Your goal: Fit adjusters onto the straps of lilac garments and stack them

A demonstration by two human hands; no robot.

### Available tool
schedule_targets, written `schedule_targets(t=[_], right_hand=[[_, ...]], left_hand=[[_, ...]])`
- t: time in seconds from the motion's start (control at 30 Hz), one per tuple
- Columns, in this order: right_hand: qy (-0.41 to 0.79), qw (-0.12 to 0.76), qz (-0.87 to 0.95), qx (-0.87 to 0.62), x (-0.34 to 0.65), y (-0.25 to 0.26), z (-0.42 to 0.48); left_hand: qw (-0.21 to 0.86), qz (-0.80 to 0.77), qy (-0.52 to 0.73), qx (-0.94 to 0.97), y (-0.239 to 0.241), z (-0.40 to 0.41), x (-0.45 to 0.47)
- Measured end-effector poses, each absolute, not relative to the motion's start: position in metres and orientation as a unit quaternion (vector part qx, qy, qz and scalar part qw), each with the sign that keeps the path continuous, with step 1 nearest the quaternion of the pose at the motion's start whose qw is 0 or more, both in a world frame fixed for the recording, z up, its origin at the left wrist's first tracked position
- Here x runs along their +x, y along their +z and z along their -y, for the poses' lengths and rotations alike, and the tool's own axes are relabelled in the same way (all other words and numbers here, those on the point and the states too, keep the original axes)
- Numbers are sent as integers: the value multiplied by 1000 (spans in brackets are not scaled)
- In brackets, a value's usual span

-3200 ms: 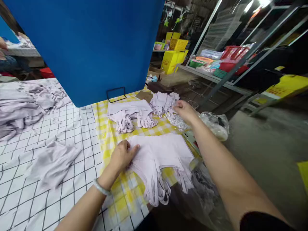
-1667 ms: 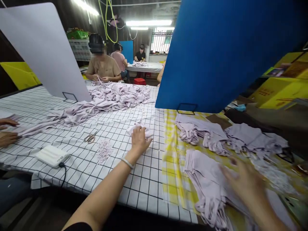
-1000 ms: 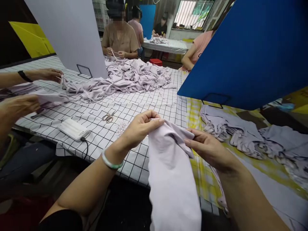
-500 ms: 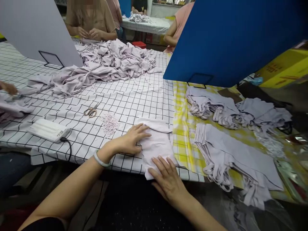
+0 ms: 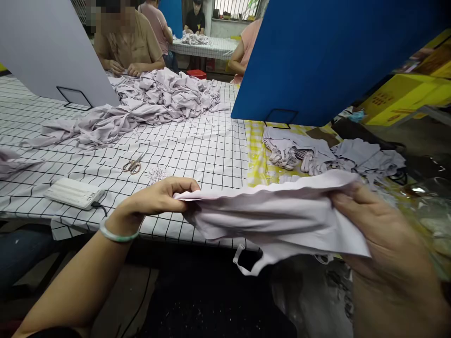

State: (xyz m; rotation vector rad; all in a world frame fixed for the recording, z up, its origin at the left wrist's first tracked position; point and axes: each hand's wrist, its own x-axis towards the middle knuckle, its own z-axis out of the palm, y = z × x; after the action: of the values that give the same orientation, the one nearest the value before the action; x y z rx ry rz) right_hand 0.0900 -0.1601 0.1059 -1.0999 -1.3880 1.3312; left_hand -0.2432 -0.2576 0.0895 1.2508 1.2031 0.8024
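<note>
A pale lilac garment [image 5: 268, 216] with a thin strap is stretched sideways in the air above the table's front edge. My left hand [image 5: 164, 195] pinches its left end between thumb and fingers, and a jade-coloured bangle circles that wrist. At the other end, my right hand [image 5: 384, 230] grips the fabric, slightly blurred, with its fingers partly hidden behind the cloth. The strap dangles below the middle. Beyond my left hand lie small scissors [image 5: 132, 165] and a little heap of pale clippings [image 5: 157, 173], partly covered by that hand.
A white power bank [image 5: 73, 193] with a cable lies at left. A large heap of lilac fabric [image 5: 165, 96] fills the far side. Stacked garments [image 5: 299, 143] rest on the yellow checked cloth. A blue board [image 5: 299, 61] and a white board [image 5: 52, 47] stand upright. A co-worker [image 5: 127, 42] sits opposite.
The cloth piece that lay flat under both hands is now lifted and stretched between them. My right hand has moved right and closer to the camera; my left has shifted slightly left.
</note>
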Motion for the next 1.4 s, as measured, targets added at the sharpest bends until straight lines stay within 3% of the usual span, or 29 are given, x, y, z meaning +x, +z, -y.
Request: schedule_targets(t=[0.1, 0.27, 0.4, 0.57, 0.73, 0.9, 1.1, 1.3, 1.4], right_hand=[[569, 371, 568, -465, 82, 61, 122], [388, 379, 647, -535, 91, -9, 112], [281, 319, 762, -489, 105, -24, 146], [194, 298, 776, -521, 96, -28, 149], [154, 245, 825, -485, 91, -39, 138], [110, 202, 843, -485, 91, -50, 145], [68, 150, 848, -504, 74, -40, 154], [3, 155, 850, -503, 61, -33, 160], [69, 122, 872, -469, 75, -27, 153]], left_hand=[[526, -582, 335, 523, 80, 249, -255], [159, -763, 330, 533, 22, 243, -246], [113, -743, 267, 603, -9, 267, -226], [0, -788, 231, 571, -11, 264, -216], [47, -676, 133, 723, -4, 250, -201], [61, -742, 43, 666, -5, 242, -197], [-25, -803, 176, 569, -6, 250, -224], [-8, -815, 200, 544, -13, 259, -235], [56, -815, 180, 549, -3, 272, -248]])
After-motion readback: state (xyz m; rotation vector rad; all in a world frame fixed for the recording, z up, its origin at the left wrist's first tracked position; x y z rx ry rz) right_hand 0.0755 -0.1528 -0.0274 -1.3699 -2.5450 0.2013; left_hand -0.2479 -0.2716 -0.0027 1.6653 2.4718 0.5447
